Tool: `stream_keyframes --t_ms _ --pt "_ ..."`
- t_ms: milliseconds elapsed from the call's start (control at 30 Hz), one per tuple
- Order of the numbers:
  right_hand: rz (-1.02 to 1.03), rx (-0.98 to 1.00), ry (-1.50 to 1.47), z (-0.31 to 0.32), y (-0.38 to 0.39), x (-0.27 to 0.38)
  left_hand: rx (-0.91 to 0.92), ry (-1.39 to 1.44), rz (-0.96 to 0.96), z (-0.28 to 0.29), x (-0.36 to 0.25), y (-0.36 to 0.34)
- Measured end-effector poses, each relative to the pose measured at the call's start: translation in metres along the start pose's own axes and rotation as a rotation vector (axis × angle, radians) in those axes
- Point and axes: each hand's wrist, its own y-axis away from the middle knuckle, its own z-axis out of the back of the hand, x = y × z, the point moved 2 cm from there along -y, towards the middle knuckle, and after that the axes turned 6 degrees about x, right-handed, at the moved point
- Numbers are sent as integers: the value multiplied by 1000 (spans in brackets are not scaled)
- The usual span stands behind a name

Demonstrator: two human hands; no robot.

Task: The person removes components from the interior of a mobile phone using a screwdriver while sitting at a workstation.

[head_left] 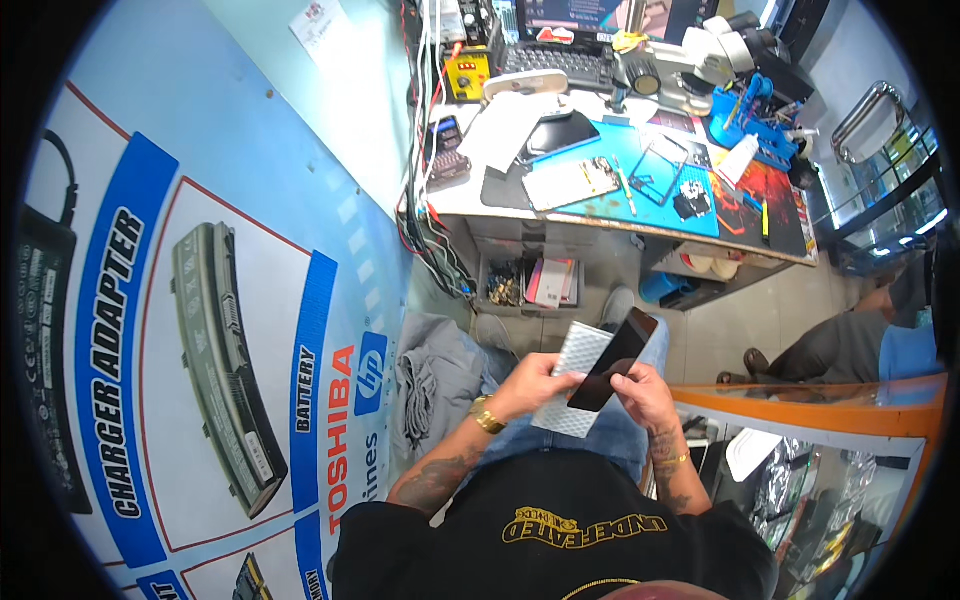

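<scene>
Above my lap, my left hand [543,384] is closed on a whitish bubble-wrap sleeve [583,347], its thumb across the front. My right hand [646,393] grips a glossy black phone screen panel [612,364] by its lower right side, thumb on the face. The panel lies tilted over the right part of the sleeve and hides some of it. Whether the two touch, I cannot tell. The fingers behind both pieces are hidden.
Ahead stands a workbench with a blue mat [640,205], an opened device [572,184], a phone frame [661,165] and a microscope [715,55]. Below is a drawer [528,284] of parts. A glass display case [800,470] sits at right; cables [425,240] hang at left.
</scene>
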Motion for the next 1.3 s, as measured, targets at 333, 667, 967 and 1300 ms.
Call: stream_keyframes --t_ms 333,667,967,1300 --pt "351 -184 -424 12 18 -17 -722 -1722 -627 136 -183 -115" --pt "245 -146 -485 -9 50 -44 -923 -1511 126 239 -237 -230" --pt "384 -310 -357 14 45 -17 -395 -472 -344 187 -278 -127" --pt "342 -213 240 6 78 63 -202 3 -136 55 -67 20"
